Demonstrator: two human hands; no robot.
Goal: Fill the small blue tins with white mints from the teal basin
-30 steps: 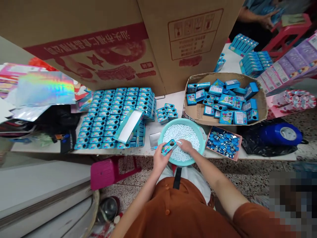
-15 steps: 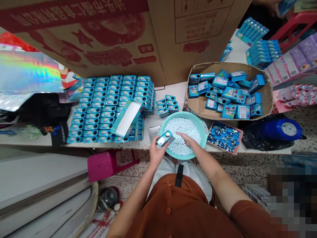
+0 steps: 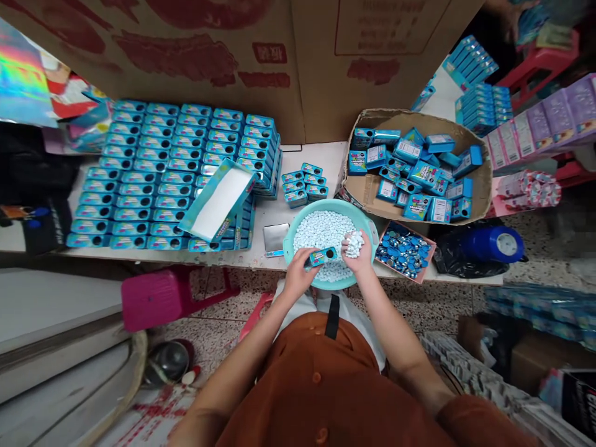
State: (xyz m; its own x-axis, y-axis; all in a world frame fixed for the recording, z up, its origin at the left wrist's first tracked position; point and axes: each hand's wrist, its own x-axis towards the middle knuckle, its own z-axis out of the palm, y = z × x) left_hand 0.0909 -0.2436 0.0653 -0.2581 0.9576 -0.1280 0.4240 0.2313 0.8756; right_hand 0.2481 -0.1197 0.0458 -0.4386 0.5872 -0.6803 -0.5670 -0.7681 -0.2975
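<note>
Right, left hand [image 3: 298, 275] pinches the tin [image 3: 323, 256] level over the basin [image 3: 288, 236]; right hand [image 3: 357, 251], cupped round candies [image 3: 354, 242], should tip them in slowly, spills landing back inside.

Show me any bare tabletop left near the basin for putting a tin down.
Bare strip behind the teal basin, between the small tin cluster and cardboard tray. Crowded: stacked tins left, cap tray right.

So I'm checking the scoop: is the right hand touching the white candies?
Touching. The head view shows the right hand cupped around a heap of white candies, raised above the teal basin.
</note>
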